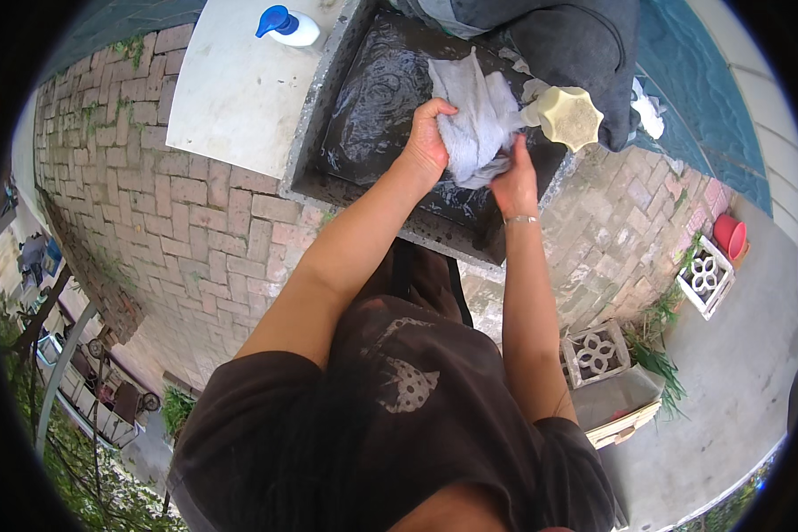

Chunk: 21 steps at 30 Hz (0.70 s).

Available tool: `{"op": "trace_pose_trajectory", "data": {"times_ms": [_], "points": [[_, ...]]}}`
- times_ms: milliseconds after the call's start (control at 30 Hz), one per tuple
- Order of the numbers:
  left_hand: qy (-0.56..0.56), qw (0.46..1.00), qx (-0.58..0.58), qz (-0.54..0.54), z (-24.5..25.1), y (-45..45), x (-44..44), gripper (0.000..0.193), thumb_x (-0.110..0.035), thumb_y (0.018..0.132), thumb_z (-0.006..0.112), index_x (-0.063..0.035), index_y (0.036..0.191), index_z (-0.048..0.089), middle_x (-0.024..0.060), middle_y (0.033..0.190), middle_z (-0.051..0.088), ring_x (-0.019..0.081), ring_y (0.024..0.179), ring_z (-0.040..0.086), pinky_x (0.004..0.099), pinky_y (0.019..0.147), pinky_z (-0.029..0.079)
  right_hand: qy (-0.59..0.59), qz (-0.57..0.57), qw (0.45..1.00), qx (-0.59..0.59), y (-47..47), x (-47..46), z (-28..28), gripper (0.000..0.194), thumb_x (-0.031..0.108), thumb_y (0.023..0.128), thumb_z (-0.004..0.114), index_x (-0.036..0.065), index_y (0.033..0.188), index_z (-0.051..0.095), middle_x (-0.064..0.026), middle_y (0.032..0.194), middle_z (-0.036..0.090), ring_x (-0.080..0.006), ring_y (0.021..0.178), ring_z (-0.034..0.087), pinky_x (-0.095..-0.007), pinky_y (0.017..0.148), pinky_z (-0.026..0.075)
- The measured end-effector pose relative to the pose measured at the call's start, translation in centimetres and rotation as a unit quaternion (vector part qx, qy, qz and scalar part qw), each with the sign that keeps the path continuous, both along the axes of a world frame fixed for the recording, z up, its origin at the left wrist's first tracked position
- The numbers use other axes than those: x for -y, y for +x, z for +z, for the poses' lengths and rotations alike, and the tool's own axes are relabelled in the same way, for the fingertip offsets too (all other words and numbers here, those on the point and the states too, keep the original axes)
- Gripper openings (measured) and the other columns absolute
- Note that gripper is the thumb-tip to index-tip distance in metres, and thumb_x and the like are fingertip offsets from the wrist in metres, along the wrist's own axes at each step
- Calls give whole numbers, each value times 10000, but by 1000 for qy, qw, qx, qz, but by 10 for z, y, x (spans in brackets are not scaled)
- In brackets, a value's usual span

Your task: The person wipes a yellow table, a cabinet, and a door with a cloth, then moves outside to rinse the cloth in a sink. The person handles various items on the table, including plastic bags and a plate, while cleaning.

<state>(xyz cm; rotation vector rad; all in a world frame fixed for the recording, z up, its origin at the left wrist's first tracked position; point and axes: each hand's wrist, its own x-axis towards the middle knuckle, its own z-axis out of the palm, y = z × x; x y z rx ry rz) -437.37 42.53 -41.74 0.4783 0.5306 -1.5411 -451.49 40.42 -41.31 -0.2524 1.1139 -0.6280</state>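
A wet, pale grey-white cloth (475,116) is bunched between my two hands, over the basin's water. My left hand (431,136) grips its left side, thumb on top. Lower on the right, my right hand (517,178) has hold of the other side, with a bracelet at the wrist; its fingers are partly hidden behind the cloth. Rippled water (372,100) covers the dark bottom of the stone basin (304,143). Just right of the cloth is a cream plastic tap with a fluted knob (570,118).
Dark grey fabric (565,53) lies over the basin's far right side. On the pale slab (239,86) at left stands a white pump bottle (296,30) with a blue head. Brick paving (193,213) surrounds the basin. Openwork blocks (595,352) and a red pot (729,236) are at right.
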Motion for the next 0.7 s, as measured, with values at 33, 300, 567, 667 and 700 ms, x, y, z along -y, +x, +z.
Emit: {"op": "trace_pose_trajectory", "data": {"times_ms": [33, 300, 567, 667, 700], "points": [[2, 1000, 8, -13, 4, -4, -1, 558, -109, 623, 526, 37, 1161, 512, 185, 1113, 584, 355, 1026, 560, 465, 962, 420, 95, -35, 994, 50, 5, 2, -10, 432, 359, 932, 476, 78, 1260, 489, -72, 1283, 511, -257, 1134, 511, -343, 975, 385], [-79, 984, 134, -82, -4, 43, -16, 630, 41, 615, 502, 18, 1242, 439, 173, 1160, 552, 334, 1118, 520, 466, 988, 400, -92, -35, 993, -58, -25, 14, -16, 185, -10, 831, 618, -5, 1016, 620, -97, 946, 652, -169, 872, 626, -315, 800, 526], [52, 991, 117, 37, -33, 40, -6, 628, 152, 646, 413, -11, 1252, 434, 180, 1215, 502, 350, 1131, 489, 499, 1001, 374, -129, 278, 942, -139, -53, 27, 27, 495, 104, 728, 775, -79, 1134, 559, -108, 979, 624, -128, 805, 579, -262, 709, 482], [0, 995, 42, 95, -41, 39, -8, 665, 121, 614, 404, 2, 1268, 411, 196, 1254, 468, 371, 1207, 415, 542, 1045, 299, -140, 382, 881, -242, -66, 32, 38, 411, 150, 750, 761, -51, 1070, 600, -85, 936, 652, -120, 788, 600, -253, 729, 487], [-12, 995, 49, 89, -43, 41, -12, 688, 127, 607, 405, -15, 1280, 404, 193, 1260, 464, 371, 1214, 410, 552, 1040, 301, -161, 337, 896, -240, -70, 34, 40, 368, 146, 755, 756, -43, 1039, 618, -78, 918, 662, -125, 769, 608, -260, 723, 494]]}}
